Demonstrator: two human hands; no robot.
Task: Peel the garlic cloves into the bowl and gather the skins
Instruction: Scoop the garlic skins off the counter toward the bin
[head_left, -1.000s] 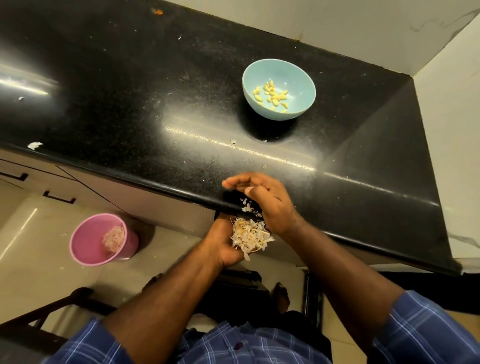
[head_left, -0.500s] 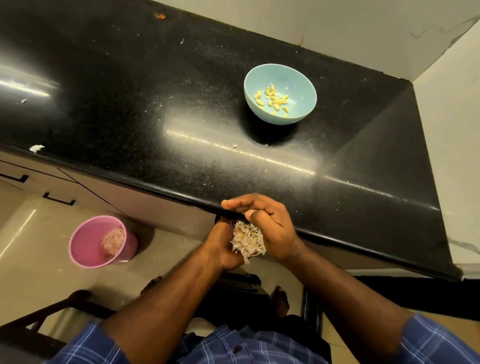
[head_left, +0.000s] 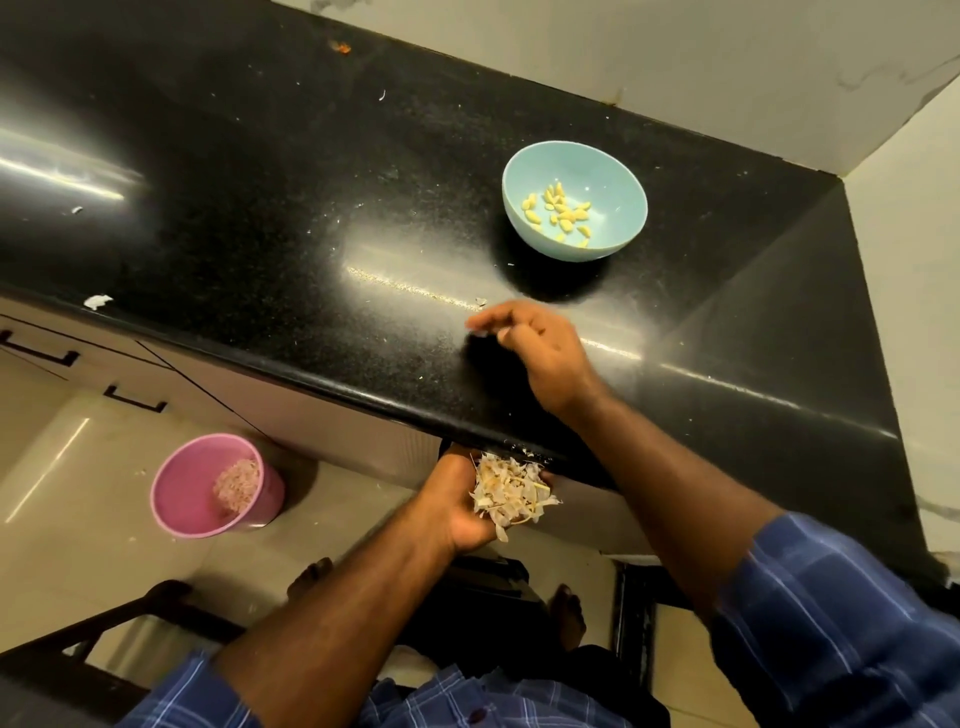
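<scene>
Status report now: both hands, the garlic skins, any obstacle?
Left hand cupped below counter edge, holds pile of garlic skins. Right hand over counter, fingers curled, blurred. Peeled cloves in blue bowl. Nothing in the way.

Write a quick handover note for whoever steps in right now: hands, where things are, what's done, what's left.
Left hand: cupped below the counter edge, holding a pile of garlic skins.
Right hand: over the black counter, fingers reaching toward a stray skin scrap; blurred.
Done: peeled cloves lie in the blue bowl.
Left: collect loose scraps such as the one near the edge, then probably drop the skins in the pink bucket.
</scene>
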